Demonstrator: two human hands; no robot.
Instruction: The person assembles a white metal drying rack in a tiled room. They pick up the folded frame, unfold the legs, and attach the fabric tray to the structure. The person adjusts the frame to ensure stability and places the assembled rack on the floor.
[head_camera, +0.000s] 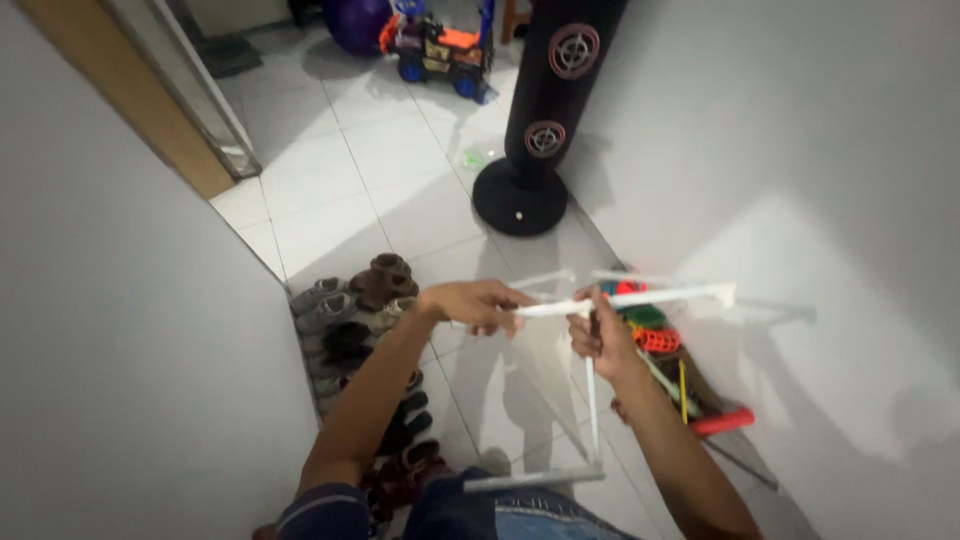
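White floor tiles and plain white walls make up this narrow hallway, with a row of shoes lined up along the left wall. Moving right, the left hand is closed around the near end of a white rod frame, some kind of thin tube rack held up in mid-air at waist height. Right hand is wrapped around an upright rod just under the top bar, fingers fully curled. Looks light and fairly stiff to me, but skinny tubes like that probably flex and wobble at the joints, so gripping close to the corners seems smartest. Behind it stands a black punching bag on its round base, and colourful toys sit along the right wall.
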